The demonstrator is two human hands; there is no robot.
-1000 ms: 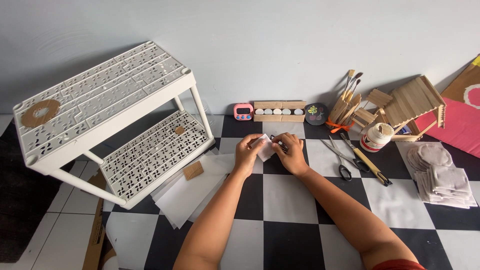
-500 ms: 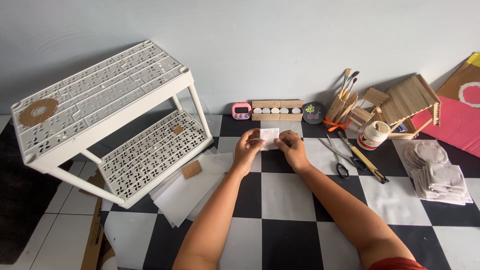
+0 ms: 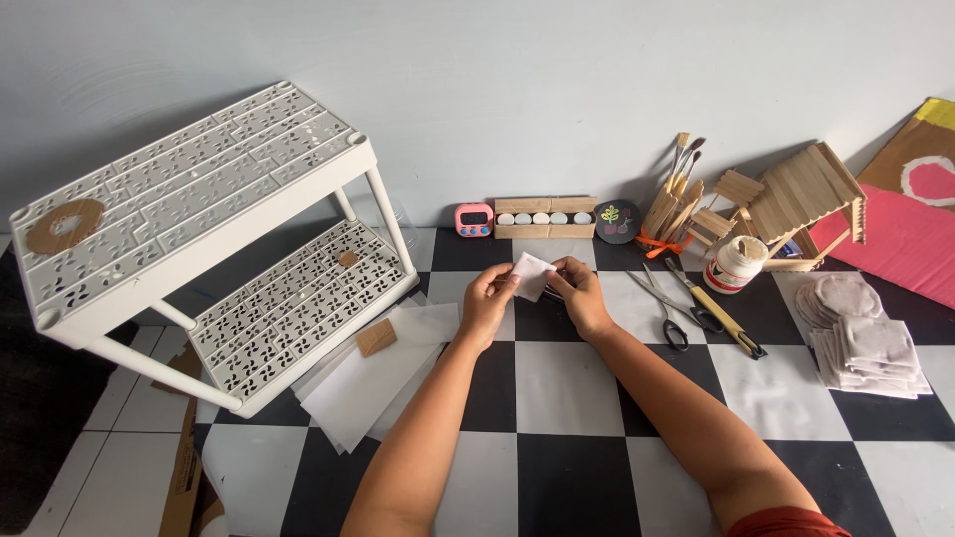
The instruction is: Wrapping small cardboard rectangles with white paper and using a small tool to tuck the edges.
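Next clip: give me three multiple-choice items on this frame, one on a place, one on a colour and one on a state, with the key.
1. Where is the white rack?
A. Left of the hands
B. Right of the hands
C. Behind the scissors

2. What colour is the small timer by the wall?
A. Green
B. Pink
C. Black

3. How is the white paper piece held?
A. Flat on the floor, untouched
B. By the left hand and right hand together
C. By one hand only

Key: 1 A, the rack fills the left side; 2 B, its case is pink; 3 B, fingers of both hands pinch it above the checkered floor.
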